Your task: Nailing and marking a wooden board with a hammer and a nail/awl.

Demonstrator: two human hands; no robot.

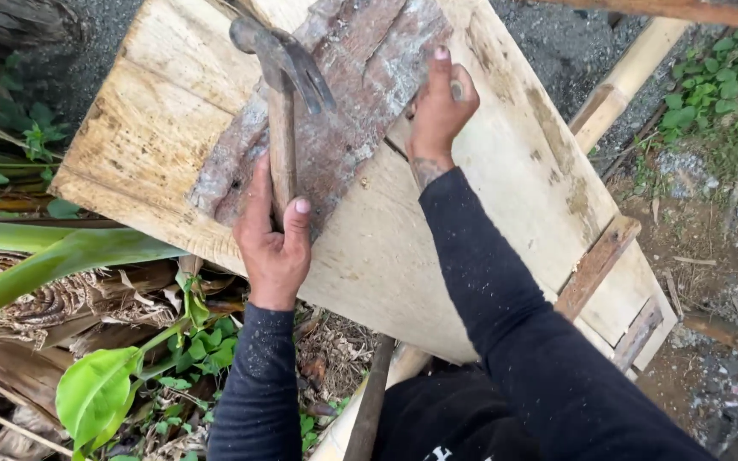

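Gripping of hammer (282,94) seen at left hand (273,239): grip closed round wooden handle, thumb laid along it, claw head raised far over rough bark-faced slab (343,111). Slab laid on pale wooden panel (471,205), tilted, across scene centre. Right hand (439,111) pressed on slab's right edge, fingers curled, small item pinched at fingertips; kind cannot be told. Dark sleeves worn on both arms. Green leaves (96,388) seen near left, bamboo pole (621,81) at far right, gravel beyond.
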